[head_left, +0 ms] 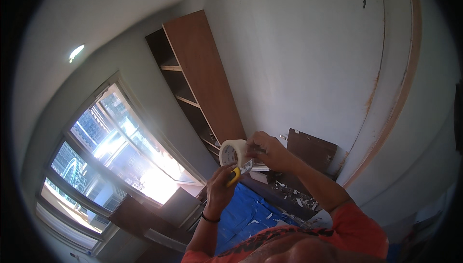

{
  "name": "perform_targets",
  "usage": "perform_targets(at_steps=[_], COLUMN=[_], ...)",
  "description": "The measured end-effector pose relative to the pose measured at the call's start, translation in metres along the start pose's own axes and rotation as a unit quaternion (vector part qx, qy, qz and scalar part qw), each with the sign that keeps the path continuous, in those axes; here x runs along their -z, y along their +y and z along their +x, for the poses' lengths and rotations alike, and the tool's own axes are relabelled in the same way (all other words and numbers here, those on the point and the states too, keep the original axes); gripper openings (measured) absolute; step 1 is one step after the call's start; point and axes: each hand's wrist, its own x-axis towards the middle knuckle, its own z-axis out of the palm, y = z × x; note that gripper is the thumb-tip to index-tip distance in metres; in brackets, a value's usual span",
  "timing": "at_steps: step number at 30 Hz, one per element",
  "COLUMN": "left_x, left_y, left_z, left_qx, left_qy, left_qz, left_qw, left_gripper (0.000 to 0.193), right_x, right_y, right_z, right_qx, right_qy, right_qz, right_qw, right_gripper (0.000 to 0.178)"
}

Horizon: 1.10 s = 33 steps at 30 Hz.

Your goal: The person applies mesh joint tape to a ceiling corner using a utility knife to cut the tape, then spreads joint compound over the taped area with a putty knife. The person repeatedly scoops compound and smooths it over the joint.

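Note:
A wide roll of cream masking tape point(237, 144) is up in front of me, its printed core facing left. The fingers of my right hand point(271, 153) are closed on the roll's right side. Just below it, my left hand point(220, 186) is wrapped round a yellow-handled tool with a metal blade point(233, 176). The blade points up and right, close to the roll and the right fingertips. Whether the blade touches the tape cannot be made out.
A tall brown shelf unit point(207, 70) stands against the wall. An open window point(120, 137) is at the left. Blue sheeting point(246, 210) covers the floor below, with white scraps on it. Brown boards point(311, 149) and debris point(299, 198) lie at the right.

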Motion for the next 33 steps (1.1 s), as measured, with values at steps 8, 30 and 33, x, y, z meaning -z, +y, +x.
perform_targets(at_steps=[8,30,33], left_x=[0.044,0.292,0.316], left_y=[-0.017,0.224,0.257], left_z=[0.019,0.153,0.147], left_qx=[-0.061,-0.223,-0.263], left_qy=[-0.049,0.161,0.189], left_qz=[0.0,0.691,0.78], left_qw=[0.997,0.669,0.535], left_gripper=[0.037,0.03,0.034], right_x=[-0.022,0.217,0.225], right_y=[-0.038,-0.178,-0.192], right_z=[0.044,0.269,0.293], right_qx=[0.026,0.411,0.418], right_qy=[0.1,0.479,0.445], right_qz=[0.072,0.296,0.391], right_qw=[0.992,0.717,0.689], right_gripper=[0.01,0.027,0.027])
